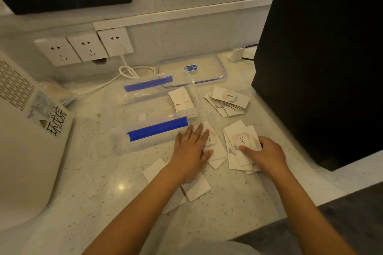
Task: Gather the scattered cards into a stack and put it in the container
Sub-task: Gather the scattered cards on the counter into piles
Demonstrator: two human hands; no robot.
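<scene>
White cards lie in loose clusters on the speckled counter [103, 171], at 5 o'clock from the clear container [153, 109]. The left hand [191, 151] rests flat, fingers extended, on one card pile [217, 149], long axis toward 11 o'clock. The right hand [267, 154] has fingers curled onto the adjacent pile [238, 134]; a full grip cannot be confirmed. Both piles sit just beside each other, so merging calls for inward sweeps. A third cluster [228, 99] lies at 12 o'clock, nearer the right hand.
</scene>
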